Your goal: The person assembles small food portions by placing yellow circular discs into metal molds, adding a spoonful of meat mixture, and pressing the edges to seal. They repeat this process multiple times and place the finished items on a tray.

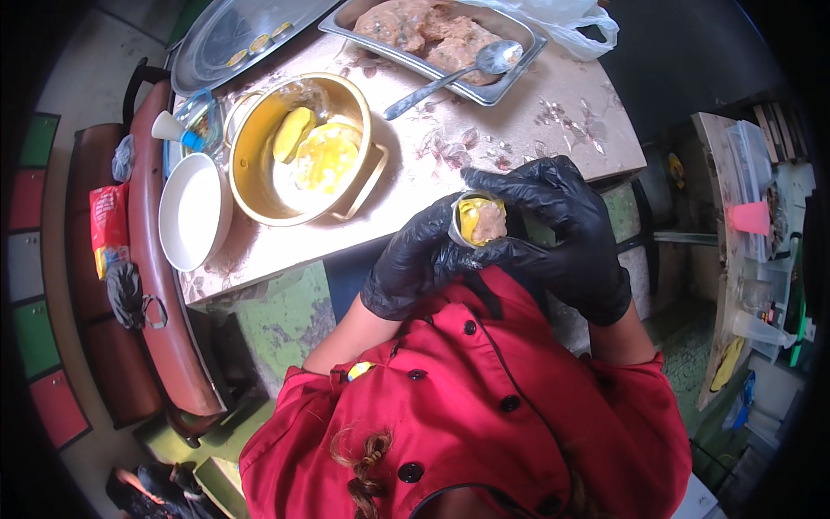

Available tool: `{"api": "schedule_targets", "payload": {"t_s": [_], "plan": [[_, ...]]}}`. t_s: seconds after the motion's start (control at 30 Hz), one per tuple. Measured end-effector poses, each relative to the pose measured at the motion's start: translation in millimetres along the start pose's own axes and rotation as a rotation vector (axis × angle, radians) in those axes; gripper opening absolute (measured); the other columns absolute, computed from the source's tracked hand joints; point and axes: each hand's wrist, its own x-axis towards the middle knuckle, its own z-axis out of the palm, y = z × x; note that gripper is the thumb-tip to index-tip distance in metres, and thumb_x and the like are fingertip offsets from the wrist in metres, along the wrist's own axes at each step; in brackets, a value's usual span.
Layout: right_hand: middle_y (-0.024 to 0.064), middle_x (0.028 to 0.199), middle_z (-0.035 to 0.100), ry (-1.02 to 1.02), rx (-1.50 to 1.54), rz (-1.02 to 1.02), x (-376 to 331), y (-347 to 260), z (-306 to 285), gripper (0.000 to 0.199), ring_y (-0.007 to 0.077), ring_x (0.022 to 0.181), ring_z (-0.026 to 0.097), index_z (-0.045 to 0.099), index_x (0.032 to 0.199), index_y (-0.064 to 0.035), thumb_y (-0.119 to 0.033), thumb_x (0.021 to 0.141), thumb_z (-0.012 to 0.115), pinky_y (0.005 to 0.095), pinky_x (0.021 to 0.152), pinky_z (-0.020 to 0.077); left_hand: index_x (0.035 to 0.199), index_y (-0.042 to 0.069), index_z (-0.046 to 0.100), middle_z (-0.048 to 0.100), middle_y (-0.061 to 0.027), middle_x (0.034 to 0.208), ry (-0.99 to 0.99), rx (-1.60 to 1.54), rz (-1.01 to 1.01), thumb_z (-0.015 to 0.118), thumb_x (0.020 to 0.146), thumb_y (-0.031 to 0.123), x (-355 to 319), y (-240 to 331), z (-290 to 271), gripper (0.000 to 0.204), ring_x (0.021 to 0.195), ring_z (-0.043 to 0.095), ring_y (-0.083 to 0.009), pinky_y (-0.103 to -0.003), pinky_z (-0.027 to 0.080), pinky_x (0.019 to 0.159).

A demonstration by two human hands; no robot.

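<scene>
In the head view, the only one supplied, we take the small round cup (457, 227) as the centre of the dial. We find it raised in front of the red jacket, at the near edge of the flower-patterned surface (415, 169), lined with a yellow wrapper (468, 221) and carrying a lump of pinkish mixture (490, 222). The left hand (413, 259), gloved in black, grasps it from 8 o'clock; the right hand (562, 229), likewise gloved, curves its fingers about it from 3 o'clock, though we cannot tell how firmly these press. At 10 o'clock stands a gold-coloured pot (247, 164) with loose yellow sheets (328, 160) inside; at 9 o'clock, a white bowl (173, 233). Towards 12 o'clock, a rectangular metal tray (520, 69) holds more mixture, a spoon (450, 80) resting across its rim. Between 10 and 11 o'clock we note a round tray (203, 52) bearing small yellow-topped rounds (259, 43). In our judgement, the step in hand is seating wrapper and filling within the cup. The next move appears to call for light, even fingertip pressure, tucking the yellow edge round the mixture while the left hand steadies the cup.
</scene>
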Motion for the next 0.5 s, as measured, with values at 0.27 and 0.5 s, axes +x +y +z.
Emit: {"api": "schedule_targets", "payload": {"t_s": [0.27,0.5], "plan": [[0.0126,0.104,0.069,-0.034,-0.05,-0.051,-5,8,-6,0.043,0.0281,0.095,0.063,0.075,0.112,-0.0062,-0.01,0.069,0.083,0.0391,0.085,0.0514,0.139,-0.004,0.048,0.06,-0.018,0.132,-0.109,-0.192,0.018,0.057,0.101,0.026,-2,4,-4,0.05,0.115,0.063,-0.0272,-0.04,0.054,0.099],[0.0098,0.112,0.067,-0.073,-0.003,-0.012,1,6,-10,0.047,0.0299,0.105,0.06,0.074,0.118,-0.0137,-0.023,0.073,0.083,0.0415,0.093,0.046,0.139,-0.004,0.048,0.061,-0.0179,0.131,-0.015,-0.165,-0.003,0.056,0.101,0.027,-6,1,-7,0.05,0.115,0.064,-0.0269,-0.04,0.054,0.098]]}}
